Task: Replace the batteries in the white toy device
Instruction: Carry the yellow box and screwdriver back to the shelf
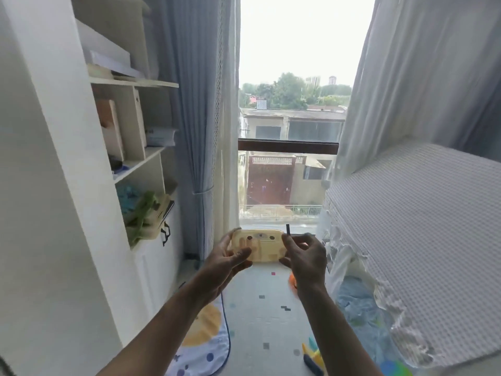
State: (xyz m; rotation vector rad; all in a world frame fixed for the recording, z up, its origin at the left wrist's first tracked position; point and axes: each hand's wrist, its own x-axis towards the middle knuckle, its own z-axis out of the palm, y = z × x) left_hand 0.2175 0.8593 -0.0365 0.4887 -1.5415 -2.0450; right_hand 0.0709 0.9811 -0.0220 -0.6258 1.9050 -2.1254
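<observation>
no readable text, labels, brands or numbers anywhere, shelf items too blurred to make out

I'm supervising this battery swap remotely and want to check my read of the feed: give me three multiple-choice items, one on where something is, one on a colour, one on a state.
1. Where is the toy device?
A. on the shelf
B. held up between both hands, in front of the window
C. on the bed

2. What colour is the thin stick at the right hand?
A. dark
B. orange
C. white

3. What is the left hand doing?
A. hanging free
B. resting on the floor mat
C. gripping the device's left end

Answers: 1 B, since both hands hold it in the air before the glass; 2 A, since it shows black against the daylight; 3 C, since the thumb lies across the device's face.
</observation>
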